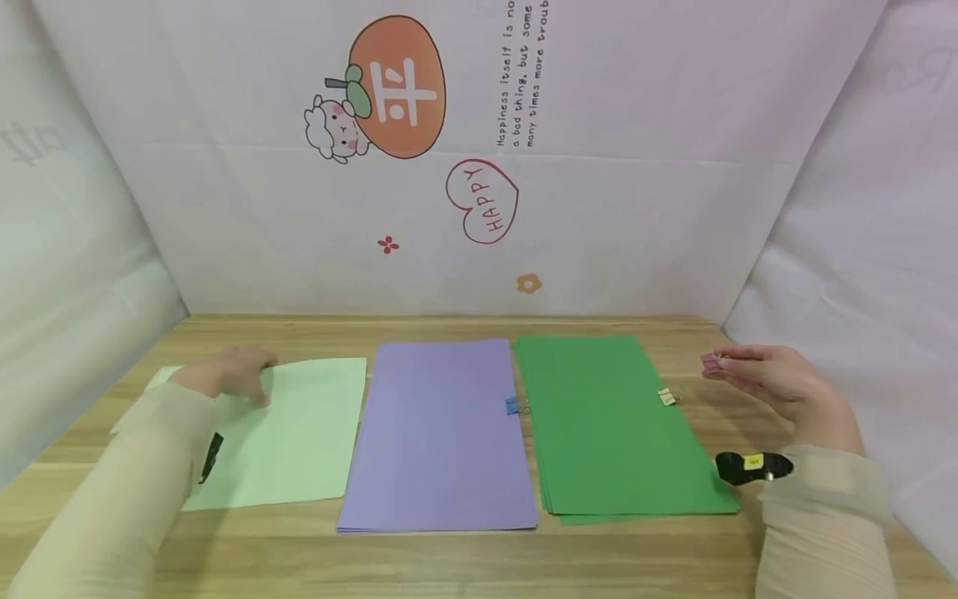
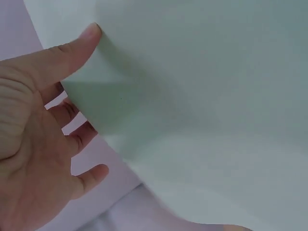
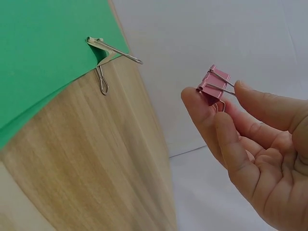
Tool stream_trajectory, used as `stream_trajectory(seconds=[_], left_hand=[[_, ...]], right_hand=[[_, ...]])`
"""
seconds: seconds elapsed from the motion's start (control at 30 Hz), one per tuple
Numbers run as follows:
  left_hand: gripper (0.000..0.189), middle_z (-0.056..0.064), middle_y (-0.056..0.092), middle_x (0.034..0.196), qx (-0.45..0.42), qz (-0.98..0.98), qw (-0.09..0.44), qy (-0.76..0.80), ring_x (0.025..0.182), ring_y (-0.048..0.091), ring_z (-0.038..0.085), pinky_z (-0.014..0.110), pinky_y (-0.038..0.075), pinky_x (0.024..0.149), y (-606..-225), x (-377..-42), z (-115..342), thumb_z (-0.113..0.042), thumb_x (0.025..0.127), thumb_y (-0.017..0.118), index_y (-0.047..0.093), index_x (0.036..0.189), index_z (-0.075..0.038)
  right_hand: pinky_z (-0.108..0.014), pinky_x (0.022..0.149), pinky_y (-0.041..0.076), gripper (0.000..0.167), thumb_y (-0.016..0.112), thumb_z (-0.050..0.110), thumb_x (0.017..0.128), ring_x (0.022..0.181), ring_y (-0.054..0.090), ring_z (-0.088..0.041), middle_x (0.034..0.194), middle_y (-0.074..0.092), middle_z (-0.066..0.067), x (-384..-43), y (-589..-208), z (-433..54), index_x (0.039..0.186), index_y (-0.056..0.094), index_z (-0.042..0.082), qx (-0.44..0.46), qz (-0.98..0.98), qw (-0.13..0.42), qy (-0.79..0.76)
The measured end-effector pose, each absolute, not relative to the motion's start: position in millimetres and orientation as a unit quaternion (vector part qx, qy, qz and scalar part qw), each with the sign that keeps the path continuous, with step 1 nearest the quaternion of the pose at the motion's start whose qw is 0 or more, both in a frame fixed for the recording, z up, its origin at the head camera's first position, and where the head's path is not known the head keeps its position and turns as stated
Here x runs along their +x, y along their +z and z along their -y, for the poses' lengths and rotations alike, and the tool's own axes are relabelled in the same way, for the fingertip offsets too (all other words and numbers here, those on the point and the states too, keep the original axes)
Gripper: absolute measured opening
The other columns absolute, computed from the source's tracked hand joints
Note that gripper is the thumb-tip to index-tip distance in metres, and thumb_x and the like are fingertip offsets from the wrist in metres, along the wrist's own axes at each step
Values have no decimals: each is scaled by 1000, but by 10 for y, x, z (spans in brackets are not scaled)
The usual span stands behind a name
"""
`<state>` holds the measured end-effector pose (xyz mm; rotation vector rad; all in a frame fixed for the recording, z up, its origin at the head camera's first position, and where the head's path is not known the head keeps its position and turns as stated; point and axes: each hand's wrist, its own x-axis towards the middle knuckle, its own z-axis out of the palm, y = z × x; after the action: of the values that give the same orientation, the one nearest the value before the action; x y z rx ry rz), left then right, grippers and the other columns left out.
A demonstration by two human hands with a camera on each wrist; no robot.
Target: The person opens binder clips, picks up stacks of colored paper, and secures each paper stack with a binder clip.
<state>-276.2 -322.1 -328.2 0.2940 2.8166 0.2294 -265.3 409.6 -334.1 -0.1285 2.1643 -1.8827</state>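
Light green paper point(image 1: 314, 441) lies at the left of the table. My left hand point(image 1: 228, 372) is at its far edge; in the left wrist view the thumb point(image 2: 72, 57) lies on the paper's face point(image 2: 202, 106) and the other fingers reach behind the edge. The index fingertip is hidden there. At the right, my right hand point(image 1: 778, 383) holds a pink binder clip point(image 3: 216, 84) by its wire handles, between thumb and fingers. The clip is apart from the green stack point(image 1: 606, 433), whose right edge carries a cream binder clip point(image 1: 668, 397).
A purple paper stack point(image 1: 441, 441) lies in the middle, with a blue binder clip point(image 1: 512, 406) on its right edge. The wooden table point(image 1: 449, 566) is bounded by a printed white cloth point(image 1: 621, 208) at the back and by plain cloth at both sides.
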Motion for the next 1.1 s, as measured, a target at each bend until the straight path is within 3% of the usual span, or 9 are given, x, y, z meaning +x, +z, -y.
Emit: stream_trajectory(seconds=[0.17, 0.27, 0.37, 0.47, 0.53, 0.63, 0.73, 0.9, 1.1], left_hand=[[22, 20, 62, 105, 118, -980, 107, 119, 97, 55, 39, 87, 20, 92, -3350, -2744, 3292, -9, 84, 73, 63, 102, 0], [5, 16, 65, 99, 119, -979, 89, 140, 94, 56, 35, 90, 15, 89, -3377, -2747, 3336, -4, 87, 68, 66, 91, -4], [8, 20, 68, 102, 136, -977, 80, 142, 94, 61, 37, 83, 29, 92, -3350, -2763, 3374, -2, 87, 67, 70, 94, 0], [12, 19, 69, 97, 163, -974, 70, 139, 88, 61, 31, 59, 51, 83, -3266, -2787, 3392, 2, 85, 66, 70, 96, 4], [11, 14, 69, 90, 182, -972, 59, 137, 82, 58, 25, 43, 53, 72, -3202, -2806, 3403, 4, 84, 66, 70, 93, 6], [5, 6, 65, 82, 192, -972, 46, 127, 76, 52, 20, 35, 48, 68, -3120, -2825, 3432, 5, 82, 67, 70, 85, 3], [4, 7, 68, 83, 198, -973, 35, 112, 78, 59, 23, 40, 53, 70, -3064, -2827, 3479, 4, 82, 69, 71, 85, 2], [11, 19, 72, 95, 184, -978, 35, 88, 92, 67, 41, 55, 55, 82, -2946, -2814, 3481, 1, 85, 71, 73, 95, 5], [8, 17, 73, 90, 195, -976, 12, 93, 85, 67, 36, 52, 56, 77, -2816, -2821, 3409, 5, 85, 69, 73, 92, 6]], right_hand=[[-15, 84, 55, 25, 54, 3, 101, 95, 72, -5, 101, 77, 6, -2666, -3353, -4080, 102, 69, 22, -45, -731, 137, -667], [-16, 84, 56, 24, 54, 1, 101, 95, 72, -6, 101, 77, 6, -2678, -3362, -4063, 102, 68, 21, -50, -728, 138, -669], [-16, 84, 56, 25, 53, 0, 101, 95, 73, -6, 101, 77, 6, -2686, -3372, -4051, 102, 68, 20, -51, -727, 139, -670], [-15, 83, 55, 26, 53, -1, 101, 95, 72, -6, 101, 76, 6, -2688, -3379, -4053, 102, 68, 21, -53, -726, 140, -671], [-15, 83, 55, 26, 53, -1, 100, 95, 72, -6, 101, 77, 6, -2685, -3379, -4060, 102, 67, 20, -52, -725, 139, -672], [-15, 84, 55, 24, 54, -2, 99, 95, 72, -6, 101, 76, 7, -2686, -3377, -4059, 103, 65, 19, -51, -729, 137, -669], [-15, 84, 55, 21, 56, -1, 99, 95, 72, -5, 101, 76, 7, -2689, -3370, -4049, 106, 63, 17, -44, -733, 137, -664], [-15, 85, 55, 18, 57, 0, 98, 95, 72, -5, 100, 76, 8, -2694, -3374, -4042, 108, 61, 15, -35, -741, 137, -657], [-15, 85, 55, 22, 57, -1, 98, 95, 72, -5, 100, 76, 7, -2692, -3410, -4033, 105, 66, 18, -41, -744, 139, -653]])
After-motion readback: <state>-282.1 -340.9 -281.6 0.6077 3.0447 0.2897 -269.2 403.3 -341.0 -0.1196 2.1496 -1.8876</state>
